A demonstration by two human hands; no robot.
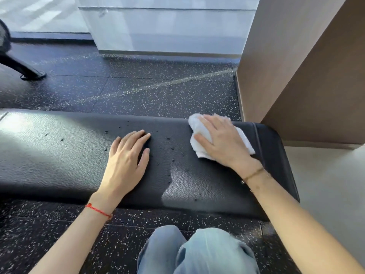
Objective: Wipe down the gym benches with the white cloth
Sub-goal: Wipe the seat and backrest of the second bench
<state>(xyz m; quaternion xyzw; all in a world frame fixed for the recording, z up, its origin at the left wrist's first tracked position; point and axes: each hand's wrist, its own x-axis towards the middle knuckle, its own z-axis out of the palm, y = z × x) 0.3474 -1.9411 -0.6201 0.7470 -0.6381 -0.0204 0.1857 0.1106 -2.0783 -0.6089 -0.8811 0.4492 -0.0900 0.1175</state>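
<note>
Pressing the white cloth [199, 133] flat against the bench [59, 155], your right hand [223, 143] has its fingers spread straight over the bunched fabric, near the bench's rounded end. Your left hand [126, 157] rests palm-down, fingers relaxed and holding nothing, just to the left of the cloth hand. Between and around both hands sit dark droplets [171, 149]. The likely slip: the cloth is crumpled, so a sweep may smear or skip drops rather than lift them, and your left hand lies in the path of a leftward stroke, covering a patch that could go unwiped. No brand, label or writing is readable anywhere on bench or cloth.
</note>
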